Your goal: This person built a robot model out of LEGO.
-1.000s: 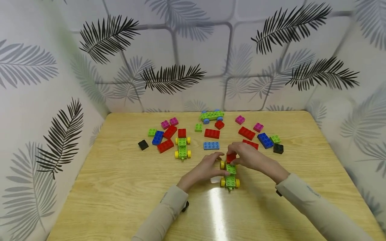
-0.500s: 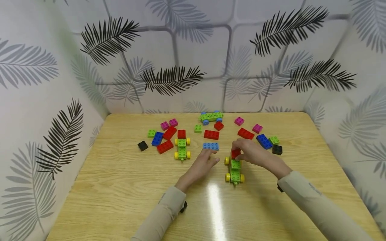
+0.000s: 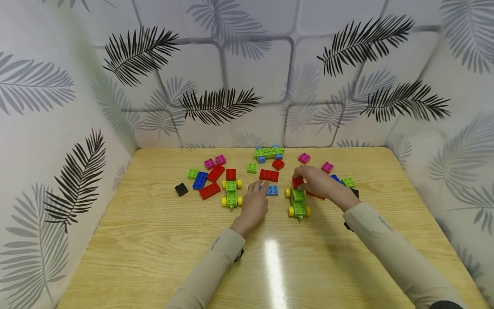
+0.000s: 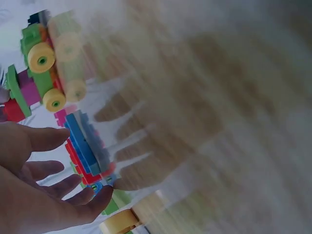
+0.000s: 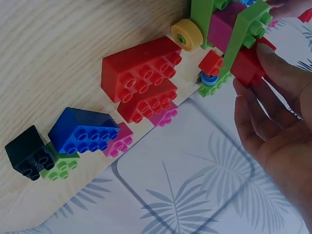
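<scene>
My right hand (image 3: 320, 183) pinches a red brick (image 3: 296, 182) at the far end of a green toy car (image 3: 299, 209) with yellow wheels. In the right wrist view, thumb and fingers lie on either side of that red brick, and a purple brick (image 5: 225, 22) sits between the car's green parts. My left hand (image 3: 254, 206) reaches over a light blue brick (image 3: 272, 190), partly covering it. Seen from the left wrist, its fingers are spread, with the thumb tip right at the blue brick (image 4: 81, 145).
Left of my left hand stands a second yellow-wheeled green car (image 3: 231, 196) with a red brick (image 3: 230, 174) at its far end. A blue-wheeled green car base (image 3: 269, 152) is at the back. Loose red, blue, pink, green and black bricks lie on both sides.
My left hand has come off the car and moved left and forward to the light blue brick. My right hand, still gripping the red brick, has shifted the car toward the back.
</scene>
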A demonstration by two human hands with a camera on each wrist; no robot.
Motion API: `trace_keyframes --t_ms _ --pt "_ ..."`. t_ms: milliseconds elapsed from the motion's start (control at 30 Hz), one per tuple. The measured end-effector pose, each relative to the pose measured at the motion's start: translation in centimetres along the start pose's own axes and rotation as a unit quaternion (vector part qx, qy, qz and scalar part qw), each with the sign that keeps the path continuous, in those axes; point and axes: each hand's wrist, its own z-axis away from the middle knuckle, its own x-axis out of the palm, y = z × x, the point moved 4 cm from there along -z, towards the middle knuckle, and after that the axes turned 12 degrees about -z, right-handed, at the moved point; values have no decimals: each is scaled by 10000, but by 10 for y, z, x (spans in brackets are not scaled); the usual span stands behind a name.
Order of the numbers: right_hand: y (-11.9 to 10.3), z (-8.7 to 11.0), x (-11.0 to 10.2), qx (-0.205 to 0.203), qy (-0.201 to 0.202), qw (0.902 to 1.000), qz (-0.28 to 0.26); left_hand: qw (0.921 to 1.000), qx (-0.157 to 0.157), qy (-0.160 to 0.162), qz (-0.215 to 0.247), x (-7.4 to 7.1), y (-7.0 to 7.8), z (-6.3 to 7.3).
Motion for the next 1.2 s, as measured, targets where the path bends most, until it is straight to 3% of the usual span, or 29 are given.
trace_keyframes --t_ms 267,500,700,833,1000,1200 --pt "14 -14 -3 658 92 9978 66 9976 -211 -447 -494 2 3 -10" --pt "19 -23 -2 388 464 9982 -45 9959 -167 -571 -687 6 -3 -24" --pt "21 -22 -2 408 597 9974 2 9971 -94 -447 -607 4 -8 -21" --pt "24 -9 -6 485 1088 9928 -102 9978 -37 -469 -474 4 -10 -17" --pt "35 17 -8 672 1830 9796 -480 9982 -138 -573 -106 4 -13 -15" --pt "54 50 14 1017 1894 9756 -454 9979 85 -627 156 -1 -8 -1"
